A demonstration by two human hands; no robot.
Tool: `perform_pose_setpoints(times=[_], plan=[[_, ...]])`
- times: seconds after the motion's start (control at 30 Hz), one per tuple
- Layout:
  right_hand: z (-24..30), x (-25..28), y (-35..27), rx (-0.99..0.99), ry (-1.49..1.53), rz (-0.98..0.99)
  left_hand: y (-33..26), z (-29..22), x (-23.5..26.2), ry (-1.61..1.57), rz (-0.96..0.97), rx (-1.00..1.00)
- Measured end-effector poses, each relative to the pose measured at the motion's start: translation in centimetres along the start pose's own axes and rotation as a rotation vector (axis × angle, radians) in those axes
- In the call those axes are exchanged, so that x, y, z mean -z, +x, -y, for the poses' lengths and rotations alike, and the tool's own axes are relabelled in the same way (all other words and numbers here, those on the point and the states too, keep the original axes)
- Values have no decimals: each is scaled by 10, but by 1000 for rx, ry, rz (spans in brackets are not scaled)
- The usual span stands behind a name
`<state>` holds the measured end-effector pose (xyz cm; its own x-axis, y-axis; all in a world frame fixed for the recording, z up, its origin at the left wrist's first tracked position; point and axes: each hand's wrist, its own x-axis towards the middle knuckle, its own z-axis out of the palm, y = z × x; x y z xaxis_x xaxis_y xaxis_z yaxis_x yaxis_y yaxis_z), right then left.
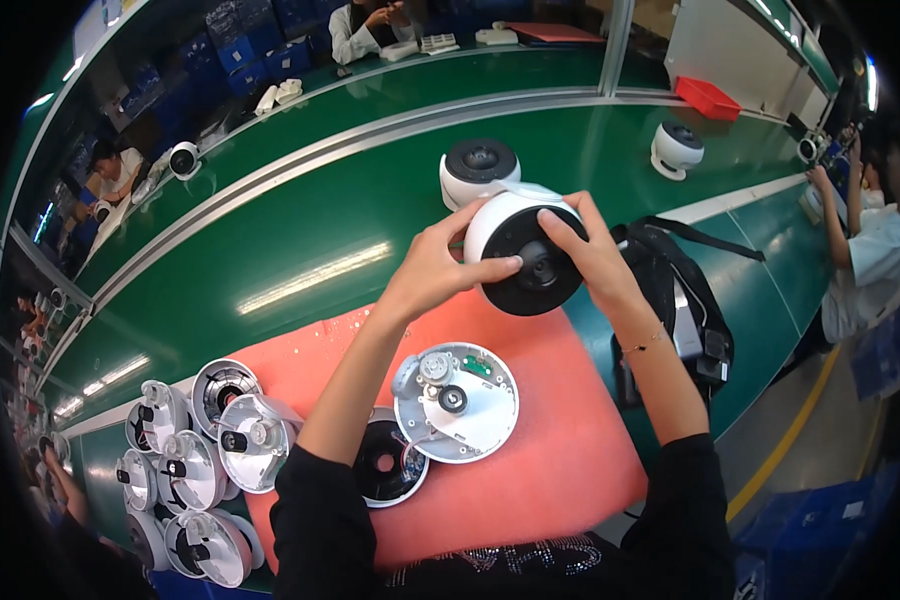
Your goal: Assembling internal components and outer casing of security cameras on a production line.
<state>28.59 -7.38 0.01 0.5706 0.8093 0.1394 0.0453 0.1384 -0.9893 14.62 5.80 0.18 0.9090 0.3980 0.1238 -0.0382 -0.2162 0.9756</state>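
Between my two hands is a round white security camera [496,222] with a black front, raised above the far part of the pink foam mat [560,420]. My left hand [448,258] grips its left side, thumb laid on the black face. From the right, my right hand [592,250] holds it, thumb pressed near the upper face. Another white camera [465,190] with a black top stands just behind it. Nearer to me on the mat lies an opened camera shell [480,425] showing a lens, a motor and a small green board; a black-lined half [385,470] sits beside it, partly hidden by my left arm.
Several opened white camera housings [195,470] crowd the left of the mat. A black bag [685,300] with a strap lies right of my hands. Farther off on the green table [320,220] stand a white camera [678,150] and a red tray [708,98]. Other people work around.
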Motion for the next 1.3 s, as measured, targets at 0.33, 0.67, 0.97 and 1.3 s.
perform_pose_setpoints(times=[0.33,0.67,0.97,1.3], plan=[[42,-33,-1,751,-175,-10,-49,-49,12,352,-303,-546],[55,-80,-3,581,133,363,-58,-15,44,-581,-394,-612],[20,-102,13,648,-53,34,-37,0,63,-849,-285,-354],[5,-123,11,934,-365,-45,23,53,99,-853,-371,-470]])
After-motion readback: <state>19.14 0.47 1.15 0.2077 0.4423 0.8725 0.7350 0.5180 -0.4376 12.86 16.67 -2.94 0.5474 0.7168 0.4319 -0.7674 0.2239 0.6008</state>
